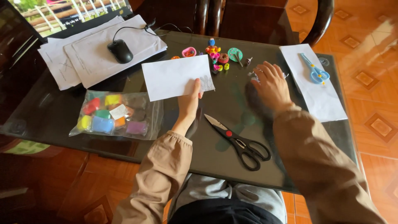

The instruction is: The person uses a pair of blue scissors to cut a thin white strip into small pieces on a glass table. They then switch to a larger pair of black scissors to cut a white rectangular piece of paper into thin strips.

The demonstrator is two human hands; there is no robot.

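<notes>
— What does the left hand (188,103) have?

— It pinches a white sheet of paper (176,76) by its lower right edge, thumb on top, the other fingers hidden underneath. The sheet is held just above the dark glass table (54,112), tilted a little.

— And the right hand (271,85)?

— It lies palm down on the table, fingers spread loosely and curved. The fingertips touch something small and pale at the far side of the hand; whether they grip it I cannot tell.

— What lies close by?

— Between the two forearms, black-handled scissors (240,143) lie on the table, blades shut, tip pointing towards the left hand. Just beyond the paper's far edge sits a cluster of small coloured clay pieces (217,56), with a round teal one among them.

— Further out?

— Left of the left hand, a clear plastic bag of coloured clay blocks (114,116). Right of the right hand, another white sheet (319,93) carrying small blue scissors (315,70). At the far left corner, a black computer mouse (120,50) rests on a stack of papers (89,62), in front of a screen (62,14).
</notes>
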